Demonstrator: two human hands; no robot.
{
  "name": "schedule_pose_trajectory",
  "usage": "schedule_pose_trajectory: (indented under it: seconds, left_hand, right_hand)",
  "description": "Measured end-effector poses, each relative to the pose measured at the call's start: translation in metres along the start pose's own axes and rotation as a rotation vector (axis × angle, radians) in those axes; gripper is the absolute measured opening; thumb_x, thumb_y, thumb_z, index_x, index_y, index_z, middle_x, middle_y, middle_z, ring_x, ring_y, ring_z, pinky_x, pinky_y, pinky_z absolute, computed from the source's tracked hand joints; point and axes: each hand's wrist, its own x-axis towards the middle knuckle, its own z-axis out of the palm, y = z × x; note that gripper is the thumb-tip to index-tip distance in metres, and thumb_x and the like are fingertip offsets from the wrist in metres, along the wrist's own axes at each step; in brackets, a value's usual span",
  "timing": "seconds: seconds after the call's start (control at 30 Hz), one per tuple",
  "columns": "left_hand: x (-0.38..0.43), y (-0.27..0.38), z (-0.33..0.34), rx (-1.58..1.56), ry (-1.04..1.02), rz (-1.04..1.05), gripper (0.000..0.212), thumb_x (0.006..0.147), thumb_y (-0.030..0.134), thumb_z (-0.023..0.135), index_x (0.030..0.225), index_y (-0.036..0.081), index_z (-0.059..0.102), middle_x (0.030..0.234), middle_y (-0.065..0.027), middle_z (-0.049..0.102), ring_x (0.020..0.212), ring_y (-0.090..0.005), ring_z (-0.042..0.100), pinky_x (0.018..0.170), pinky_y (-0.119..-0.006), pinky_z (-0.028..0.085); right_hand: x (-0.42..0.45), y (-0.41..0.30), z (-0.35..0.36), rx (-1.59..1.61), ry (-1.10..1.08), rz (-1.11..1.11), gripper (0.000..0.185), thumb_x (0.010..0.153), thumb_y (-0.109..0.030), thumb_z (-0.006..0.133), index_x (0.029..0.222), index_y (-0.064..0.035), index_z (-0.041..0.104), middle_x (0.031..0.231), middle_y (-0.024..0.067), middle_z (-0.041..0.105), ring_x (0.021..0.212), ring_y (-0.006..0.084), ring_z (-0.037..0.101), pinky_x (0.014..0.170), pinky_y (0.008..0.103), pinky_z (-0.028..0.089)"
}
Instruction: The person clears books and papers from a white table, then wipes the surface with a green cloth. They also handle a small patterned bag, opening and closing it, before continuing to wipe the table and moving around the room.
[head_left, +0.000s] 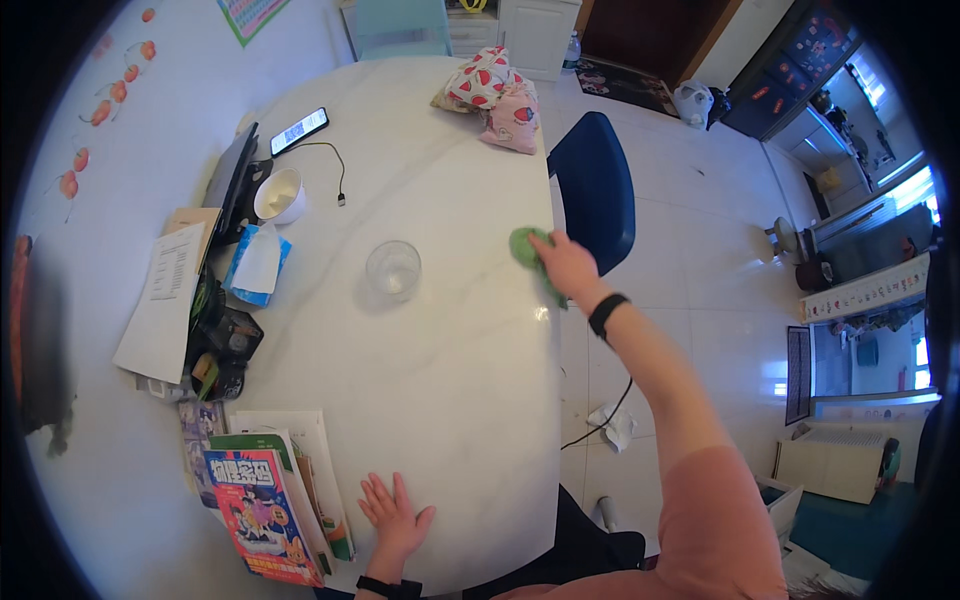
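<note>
My right hand (568, 262) presses a green cloth (528, 247) against the white marble-patterned table (450, 390), at its right edge. Part of the cloth hangs toward the rim beneath my fingers. Flat on the tabletop near the front lies my left hand (394, 517), fingers spread and holding nothing. Just left of it is a stack of books and papers (259, 517) with a colourful cover on top. A clear drinking glass (394, 270) stands mid-table, between both hands and the far side.
Along the left side are a tissue pack (257, 266), a white paper cup (280, 196), a phone (300, 131) with a cable (343, 169), and loose papers (165, 292). Patterned cloth bags (495, 94) sit at the far right corner. A dark blue chair (596, 191) adjoins the right edge.
</note>
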Motion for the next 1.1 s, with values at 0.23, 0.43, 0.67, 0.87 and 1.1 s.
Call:
schedule_pose_trajectory:
  seconds: [0.23, 0.43, 0.67, 0.87, 1.1]
  left_hand:
    - [0.001, -0.003, 0.003, 0.010, 0.004, 0.005, 0.094, 0.075, 0.049, 0.060, 0.140, -0.001, 0.015, 0.142, -0.0368, -0.005, 0.130, -0.0546, -0.007, 0.099, -0.067, -0.001]
    - [-0.002, -0.011, 0.011, 0.084, 0.012, 0.015, 0.098, 0.074, 0.048, 0.062, 0.141, 0.000, 0.010, 0.143, -0.0350, -0.007, 0.132, -0.0530, -0.006, 0.101, -0.065, -0.002]
    - [-0.003, -0.013, 0.017, 0.066, 0.101, 0.046, 0.095, 0.074, 0.052, 0.061, 0.141, 0.001, 0.017, 0.143, -0.0346, -0.002, 0.130, -0.0555, -0.001, 0.096, -0.071, 0.005]
    - [0.001, -0.012, 0.016, 0.110, 0.072, -0.001, 0.094, 0.072, 0.048, 0.063, 0.141, 0.002, 0.018, 0.144, -0.0337, 0.000, 0.132, -0.0532, -0.002, 0.099, -0.068, 0.004]
    - [0.004, -0.011, 0.016, 0.108, 0.126, -0.002, 0.093, 0.077, 0.046, 0.059, 0.145, 0.010, 0.007, 0.147, -0.0255, -0.008, 0.135, -0.0440, -0.008, 0.105, -0.060, -0.002]
  right_hand:
    - [0.112, 0.039, -0.004, -0.135, -0.046, 0.083, 0.043, 0.087, -0.014, 0.044, 0.129, -0.0233, 0.045, 0.102, 0.0111, 0.051, 0.086, 0.0284, 0.061, 0.072, 0.0378, 0.051]
    - [0.168, 0.062, 0.008, -0.139, 0.037, 0.192, 0.038, 0.088, -0.016, 0.043, 0.126, -0.0186, 0.047, 0.101, 0.0133, 0.055, 0.086, 0.0321, 0.062, 0.072, 0.0402, 0.051]
    - [0.160, 0.059, 0.013, -0.003, 0.013, 0.282, 0.028, 0.089, -0.018, 0.040, 0.112, -0.0039, 0.048, 0.095, 0.0214, 0.058, 0.087, 0.0366, 0.061, 0.074, 0.0444, 0.050]
    - [0.093, 0.029, 0.007, 0.106, 0.084, 0.253, 0.023, 0.087, -0.013, 0.040, 0.101, -0.0005, 0.052, 0.093, 0.0229, 0.061, 0.087, 0.0353, 0.062, 0.073, 0.0427, 0.051]
    - [-0.067, -0.014, 0.015, 0.296, -0.181, 0.304, 0.028, 0.083, -0.025, 0.048, 0.091, 0.0013, 0.055, 0.084, 0.0224, 0.062, 0.081, 0.0373, 0.061, 0.070, 0.0458, 0.050]
